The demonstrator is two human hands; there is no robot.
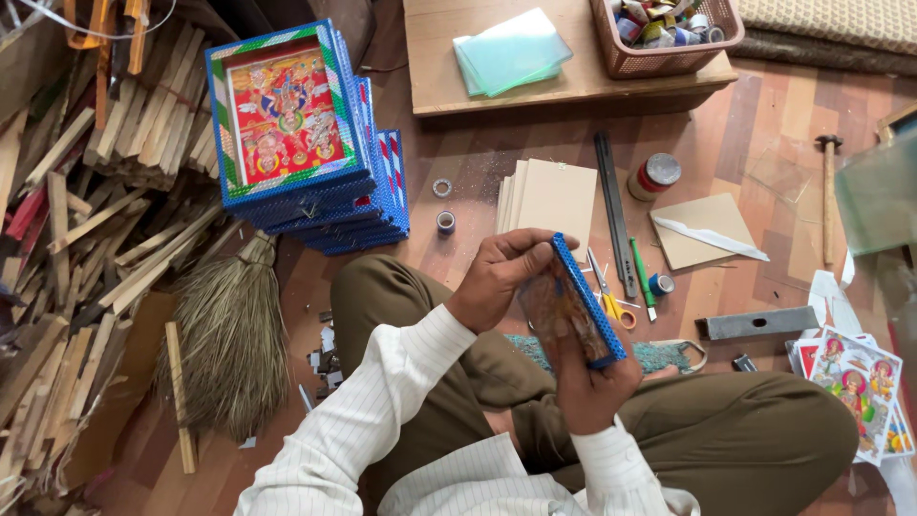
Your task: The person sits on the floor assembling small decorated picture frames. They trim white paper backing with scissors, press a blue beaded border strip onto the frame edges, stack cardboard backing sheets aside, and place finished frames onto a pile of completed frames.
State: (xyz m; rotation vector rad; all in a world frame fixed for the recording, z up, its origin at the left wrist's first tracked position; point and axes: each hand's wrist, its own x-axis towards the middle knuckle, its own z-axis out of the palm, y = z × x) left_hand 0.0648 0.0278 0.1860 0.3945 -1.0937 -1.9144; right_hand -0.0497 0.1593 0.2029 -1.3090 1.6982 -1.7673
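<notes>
Wooden flooring underlies 2 hands, left hand (497, 275) and right hand (587, 387), both gripping a small blue-edged picture frame (573, 301); seemingly mid-assembly, so steady alignment comes next.

The picture inside the blue frame (578, 306) is blurred by glare. The right hand (592, 382) covers its lower corner. The prints (855, 382) and glass sheet (879, 191) run off the right edge.

Left hand (501, 277), right hand (592, 382) grip blue picture frame (585, 301) over lap.
</notes>
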